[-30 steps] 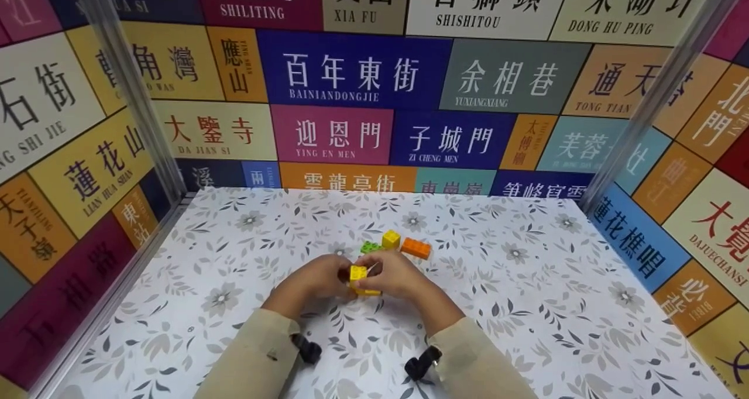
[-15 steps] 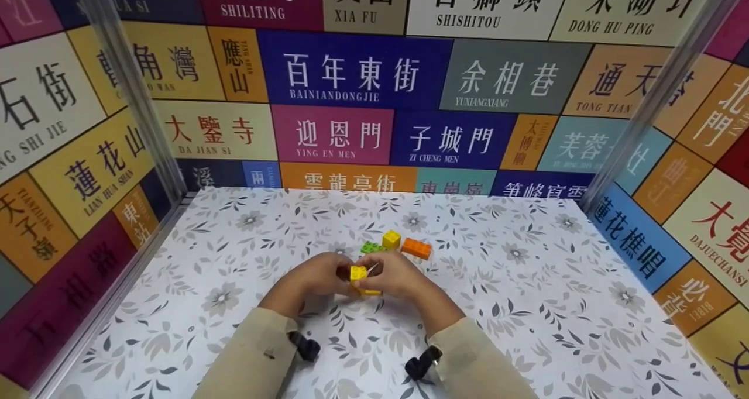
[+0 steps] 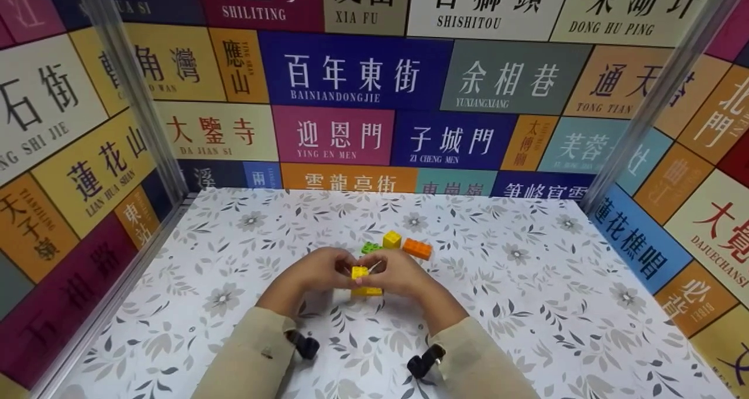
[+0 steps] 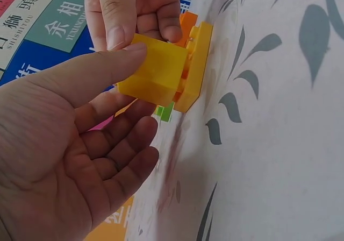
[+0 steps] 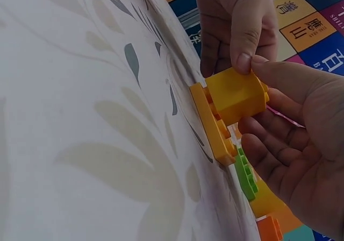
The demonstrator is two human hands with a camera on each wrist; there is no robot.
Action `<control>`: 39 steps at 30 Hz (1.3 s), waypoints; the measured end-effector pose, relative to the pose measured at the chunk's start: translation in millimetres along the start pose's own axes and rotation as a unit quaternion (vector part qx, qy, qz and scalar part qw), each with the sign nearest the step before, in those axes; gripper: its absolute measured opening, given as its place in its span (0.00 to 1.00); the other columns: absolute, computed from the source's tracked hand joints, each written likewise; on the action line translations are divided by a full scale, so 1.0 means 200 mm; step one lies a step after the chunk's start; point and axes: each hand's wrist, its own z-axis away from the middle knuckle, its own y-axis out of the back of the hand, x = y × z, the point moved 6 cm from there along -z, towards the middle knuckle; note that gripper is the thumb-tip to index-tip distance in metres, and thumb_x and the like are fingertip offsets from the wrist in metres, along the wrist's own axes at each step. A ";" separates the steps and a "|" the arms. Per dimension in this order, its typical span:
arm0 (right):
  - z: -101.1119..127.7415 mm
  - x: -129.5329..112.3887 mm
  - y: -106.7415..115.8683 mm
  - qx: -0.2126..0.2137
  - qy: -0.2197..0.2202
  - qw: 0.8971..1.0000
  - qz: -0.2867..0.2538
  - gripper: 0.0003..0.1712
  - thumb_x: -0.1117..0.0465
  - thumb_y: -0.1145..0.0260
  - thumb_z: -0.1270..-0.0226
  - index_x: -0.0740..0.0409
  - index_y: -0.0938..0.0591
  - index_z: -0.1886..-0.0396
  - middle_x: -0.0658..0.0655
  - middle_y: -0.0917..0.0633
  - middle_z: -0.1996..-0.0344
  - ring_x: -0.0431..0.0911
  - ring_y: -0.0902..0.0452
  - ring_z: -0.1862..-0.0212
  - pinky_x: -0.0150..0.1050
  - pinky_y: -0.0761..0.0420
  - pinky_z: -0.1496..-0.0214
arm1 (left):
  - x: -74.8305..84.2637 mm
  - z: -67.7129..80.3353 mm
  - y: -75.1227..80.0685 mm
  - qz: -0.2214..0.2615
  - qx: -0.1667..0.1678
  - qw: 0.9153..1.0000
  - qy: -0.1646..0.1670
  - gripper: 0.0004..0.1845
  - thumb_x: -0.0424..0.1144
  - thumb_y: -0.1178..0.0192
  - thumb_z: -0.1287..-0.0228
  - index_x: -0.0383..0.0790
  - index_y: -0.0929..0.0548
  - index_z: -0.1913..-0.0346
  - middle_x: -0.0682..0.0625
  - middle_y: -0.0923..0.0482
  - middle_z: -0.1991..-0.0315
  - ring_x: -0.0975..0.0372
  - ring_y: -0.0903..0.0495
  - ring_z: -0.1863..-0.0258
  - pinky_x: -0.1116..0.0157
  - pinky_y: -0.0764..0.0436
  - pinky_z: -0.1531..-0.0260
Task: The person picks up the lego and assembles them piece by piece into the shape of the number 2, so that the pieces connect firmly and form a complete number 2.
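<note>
Both hands meet over a tall yellow block (image 3: pixel 358 272), whose studs show from above. My left hand (image 3: pixel 322 270) pinches one side with the thumb on top of the face in the left wrist view; its other fingers curve loosely below. My right hand (image 3: pixel 393 273) pinches the same yellow block (image 5: pixel 236 94) from the other side. Under it lies a flat, longer yellow brick (image 5: pixel 210 125) with several bare studs. The block sits over one end of that flat brick (image 4: pixel 194 71), close against its studs, with a narrow gap visible in the left wrist view.
Just beyond the hands, a green studded brick (image 3: pixel 370 248), another yellow block (image 3: pixel 392 240) and an orange brick (image 3: pixel 418 248) lie on the flower-patterned tabletop (image 3: pixel 234 340). Panels printed with characters (image 3: pixel 357 71) enclose the table at the back and sides.
The left hand has risen slightly and its fingers have loosened, showing more of the flat yellow brick. The right hand has barely shifted. The other bricks stay in place.
</note>
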 end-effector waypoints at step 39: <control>0.02 0.07 0.28 0.084 -0.048 0.995 -0.030 0.23 0.49 0.25 0.29 0.53 0.12 0.39 0.52 0.09 0.46 0.48 0.14 0.42 0.49 0.15 0.36 | -0.02 0.00 -0.01 0.043 -0.009 0.997 0.066 0.12 0.49 0.18 0.42 0.59 0.11 0.59 0.57 0.13 0.53 0.56 0.18 0.50 0.53 0.21 0.40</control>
